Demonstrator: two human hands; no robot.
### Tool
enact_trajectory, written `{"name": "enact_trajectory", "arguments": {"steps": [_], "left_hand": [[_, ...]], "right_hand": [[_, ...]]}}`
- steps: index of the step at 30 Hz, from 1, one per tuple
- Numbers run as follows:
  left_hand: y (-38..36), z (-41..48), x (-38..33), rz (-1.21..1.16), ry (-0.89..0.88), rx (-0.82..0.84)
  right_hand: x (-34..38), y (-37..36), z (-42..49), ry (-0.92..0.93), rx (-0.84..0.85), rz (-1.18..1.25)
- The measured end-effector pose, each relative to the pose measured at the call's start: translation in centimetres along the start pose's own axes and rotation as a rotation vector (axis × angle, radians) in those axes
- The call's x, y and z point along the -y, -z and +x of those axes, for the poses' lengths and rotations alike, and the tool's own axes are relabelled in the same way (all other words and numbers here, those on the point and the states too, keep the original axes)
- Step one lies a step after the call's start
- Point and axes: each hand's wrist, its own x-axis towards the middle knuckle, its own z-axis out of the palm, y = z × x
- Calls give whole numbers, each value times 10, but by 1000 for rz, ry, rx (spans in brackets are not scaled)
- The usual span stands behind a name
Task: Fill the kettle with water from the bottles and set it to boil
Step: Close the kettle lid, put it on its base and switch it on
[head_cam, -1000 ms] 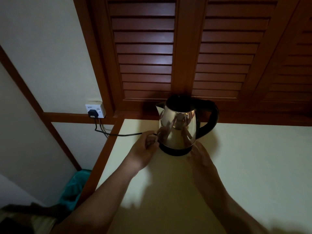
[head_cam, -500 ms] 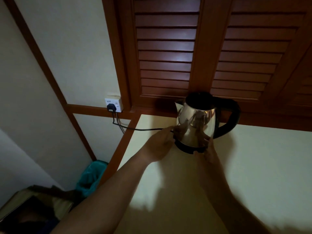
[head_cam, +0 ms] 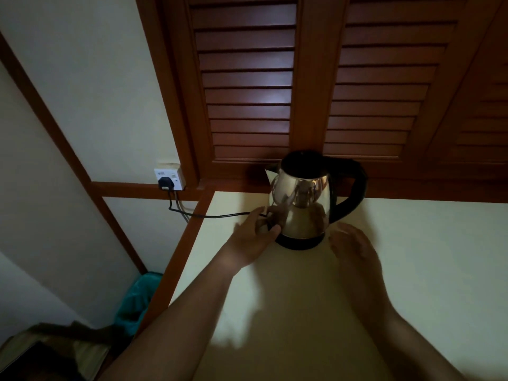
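A shiny steel kettle point(head_cam: 301, 200) with a black lid and black handle stands on its black base point(head_cam: 298, 242) at the back of a cream counter point(head_cam: 412, 270). Its spout points left. My left hand point(head_cam: 257, 235) rests at the left of the base, fingers curled where the black cord point(head_cam: 214, 215) meets it. My right hand point(head_cam: 354, 250) hovers just right of the base, fingers apart, holding nothing. No bottles are in view.
The cord runs left to a plug in a white wall socket point(head_cam: 169, 178). Dark wooden louvred doors point(head_cam: 247, 92) rise right behind the kettle. A teal bin point(head_cam: 138, 301) stands on the floor left of the counter's wooden edge.
My right hand has drawn back from the kettle's base and off to the right. My left hand stays at the base by the cord. The view has shifted slightly.
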Motion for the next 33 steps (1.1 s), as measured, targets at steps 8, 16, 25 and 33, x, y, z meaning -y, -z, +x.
{"name": "enact_trajectory", "arguments": {"steps": [8,16,25,33], "left_hand": [[1,2,-20,-18,-67,34],[2,1,-26,42,-80,2],[1,2,-22,52,-57,11],[-3,-2,-26,74,-34,-34]], "right_hand": [[-20,6,62,-314,-46,320],[-28,6,69,-271,-17,246],[-28,4,68,-287,-8,261],[-23,3,72,-320,-15,267]]}}
